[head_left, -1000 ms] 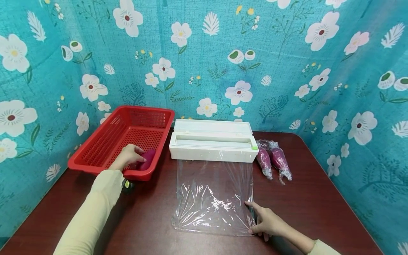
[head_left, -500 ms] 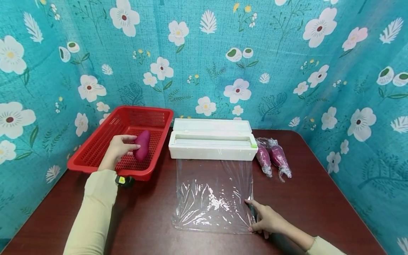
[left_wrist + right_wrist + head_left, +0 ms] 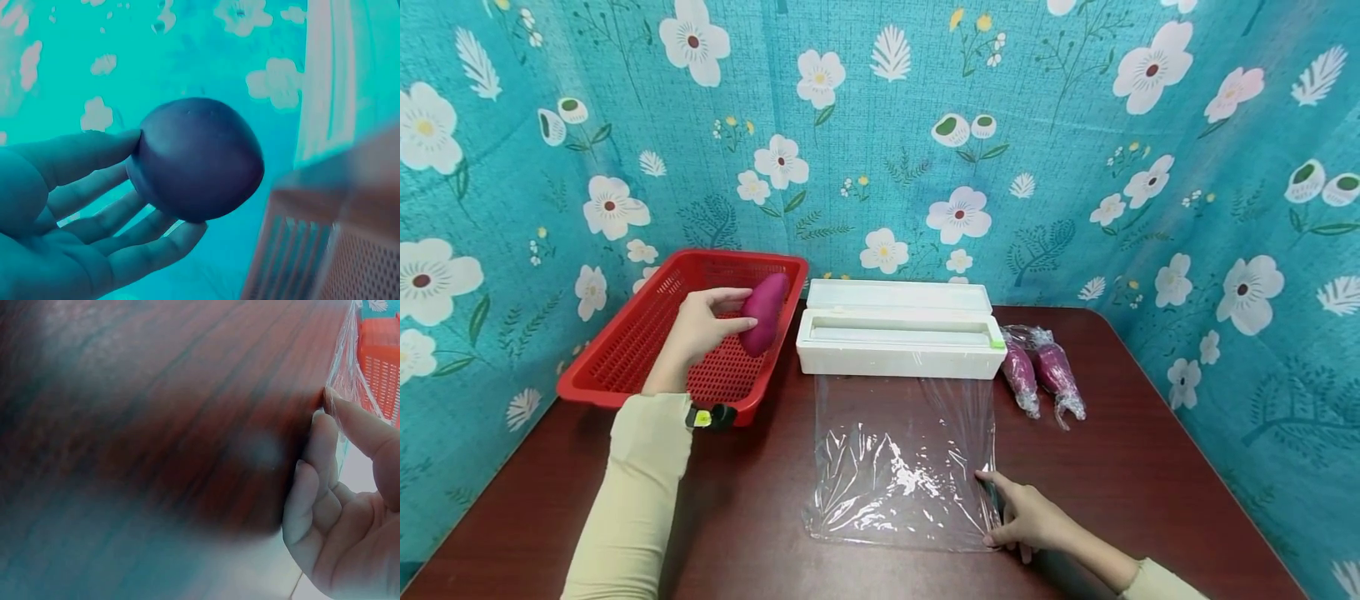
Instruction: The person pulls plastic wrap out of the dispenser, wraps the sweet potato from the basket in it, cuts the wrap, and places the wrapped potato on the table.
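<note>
My left hand [image 3: 703, 325] grips a purple sweet potato [image 3: 764, 315] between thumb and fingers, above the right side of the red basket [image 3: 598, 395]. In the left wrist view the sweet potato [image 3: 200, 162] shows end-on, the fingers spread beneath it. At the front right, my right hand [image 3: 1028, 518] pinches the near right corner of a sheet of cling film [image 3: 902, 467]. That sheet lies over the table, drawn out from a white cling film dispenser [image 3: 901, 362] whose lid stands up. In the right wrist view, thumb and fingertip meet at the film's edge.
Two purple sweet potatoes wrapped in film [image 3: 1057, 375] lie right of the dispenser. A dark red-brown table [image 3: 1135, 467] carries everything. Behind it and along both sides hangs a blue flowered curtain [image 3: 865, 167].
My left hand has lifted the sweet potato from the basket's floor and carried it up and to the right. My right hand stays at the film's corner.
</note>
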Demonstrator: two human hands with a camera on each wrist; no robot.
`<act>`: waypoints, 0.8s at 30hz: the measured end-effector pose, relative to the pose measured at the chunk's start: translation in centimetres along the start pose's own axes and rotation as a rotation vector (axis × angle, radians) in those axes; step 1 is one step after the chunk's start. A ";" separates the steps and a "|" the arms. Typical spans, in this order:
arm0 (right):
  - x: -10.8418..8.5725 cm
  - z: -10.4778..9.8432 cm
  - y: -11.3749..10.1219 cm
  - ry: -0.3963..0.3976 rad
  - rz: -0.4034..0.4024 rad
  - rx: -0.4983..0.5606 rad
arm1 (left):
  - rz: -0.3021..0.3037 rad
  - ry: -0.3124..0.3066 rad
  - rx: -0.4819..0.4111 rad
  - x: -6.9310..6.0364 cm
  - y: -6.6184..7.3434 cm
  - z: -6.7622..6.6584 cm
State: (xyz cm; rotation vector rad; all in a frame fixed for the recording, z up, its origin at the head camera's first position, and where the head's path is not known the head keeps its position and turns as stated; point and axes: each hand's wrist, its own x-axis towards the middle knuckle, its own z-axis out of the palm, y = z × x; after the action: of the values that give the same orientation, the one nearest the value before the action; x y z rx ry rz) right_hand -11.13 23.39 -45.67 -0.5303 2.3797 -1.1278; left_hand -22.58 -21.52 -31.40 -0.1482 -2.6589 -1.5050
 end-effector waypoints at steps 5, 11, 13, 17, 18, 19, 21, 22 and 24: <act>0.0 0.1 0.1 0.002 -0.005 -0.004 | 0.090 -0.074 0.018 0.1 1.7 2.2; 0.0 0.0 0.0 -0.005 0.008 0.007 | 0.185 -0.231 0.023 -0.4 3.7 5.1; 0.0 0.0 -0.1 -0.007 0.008 0.012 | 0.238 -0.276 0.039 -0.6 4.1 6.0; 0.0 0.0 -0.1 -0.002 0.006 0.006 | 0.329 -0.393 0.049 -0.8 4.4 8.2; 0.0 0.0 -0.1 -0.001 0.006 0.004 | 0.350 -0.432 0.058 -0.9 4.3 8.9; 0.0 0.0 -0.1 0.000 0.006 0.005 | 0.364 -0.472 0.068 -0.9 4.2 9.5; 0.0 0.0 0.0 0.001 0.006 0.007 | 0.376 -0.553 0.073 -1.1 4.0 10.9; 0.0 0.0 0.0 0.000 0.006 0.010 | 0.392 -0.587 0.084 -1.2 3.8 11.6; 0.0 0.0 0.0 -0.003 0.004 0.017 | 0.415 -0.637 0.103 -1.3 3.4 12.9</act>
State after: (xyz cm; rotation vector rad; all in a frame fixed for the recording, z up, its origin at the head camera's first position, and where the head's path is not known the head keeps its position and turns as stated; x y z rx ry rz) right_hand -11.09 23.41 -45.63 -0.5208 2.3656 -1.1431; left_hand -21.15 -8.77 -35.28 -1.2738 -2.8579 -1.3330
